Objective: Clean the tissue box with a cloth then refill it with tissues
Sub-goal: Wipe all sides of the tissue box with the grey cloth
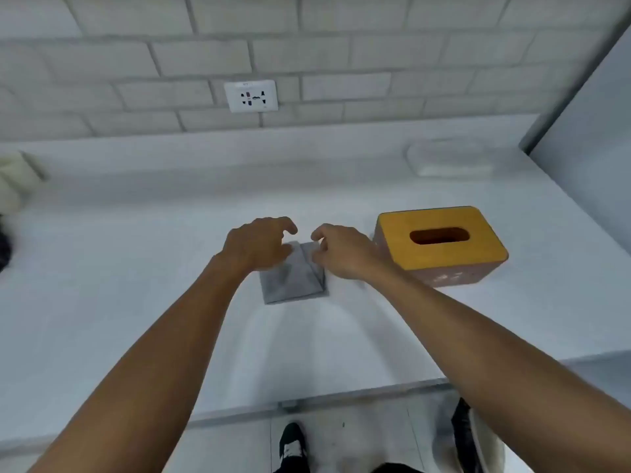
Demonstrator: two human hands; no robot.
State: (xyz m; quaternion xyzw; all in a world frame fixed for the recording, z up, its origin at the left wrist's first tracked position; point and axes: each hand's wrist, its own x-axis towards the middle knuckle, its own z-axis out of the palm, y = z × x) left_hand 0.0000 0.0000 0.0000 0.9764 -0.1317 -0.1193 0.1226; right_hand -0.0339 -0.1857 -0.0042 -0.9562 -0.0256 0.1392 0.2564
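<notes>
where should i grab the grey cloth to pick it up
Probably best to pinch the grey cloth at a far corner, coming down from above: it lies folded and low on the counter, so only its edges and corners can be pinched up.

Cloth (293, 279) left of tissue box (440, 245)

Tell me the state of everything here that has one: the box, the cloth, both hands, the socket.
tissue box: upright on the counter, lid on, no tissue in the slot.
cloth: folded, on the counter.
left hand: fingers curled over the cloth, grip unclear.
right hand: fingers curled at the cloth, grip unclear.
wall socket: nothing plugged in.
</notes>
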